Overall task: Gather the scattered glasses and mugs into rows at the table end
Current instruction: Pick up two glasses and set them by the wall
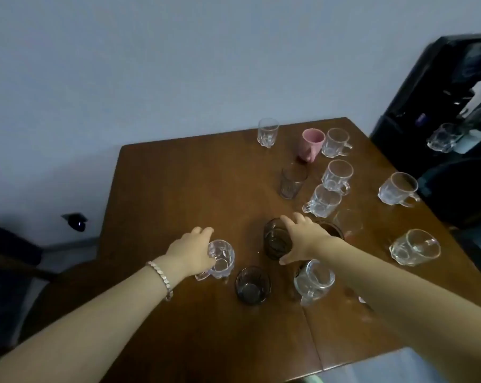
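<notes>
Two bare hands are at work over a brown wooden table (178,189). Left hand (191,254), with a beaded bracelet (162,277) at the wrist, has its fingers wrapped around a clear faceted mug (222,258) standing upright near the table's middle, mouth up, handle pointing toward the camera and left. Right hand (303,239) has its fingers spread and curled over the rim of a dark smoked tumbler (276,243), thumb on the near side; the tumbler stands upright, long axis vertical.

Other vessels, all upright:
- A second dark tumbler (252,284) just in front of the two hands.
- A clear mug (314,280) under the right forearm, handle toward the camera.
- A clear mug (414,247) near the right edge.
- A clear mug (398,187) further back on the right, handle to the right.
- Three clear mugs in a loose line down the far right: (337,142), (337,175), (323,200), the last two touching.
- A pink mug (311,145) just left of the farthest clear mug.
- A small smoked glass (291,183) in front of the pink mug.
- A clear faceted glass (267,132) alone at the far edge.

Table shows a seam across its near portion. A plain pale wall (178,64) stands behind it. Dark furniture (441,92) stands to the right, with another clear mug (445,138) on it. Light is dim and detail is soft.
</notes>
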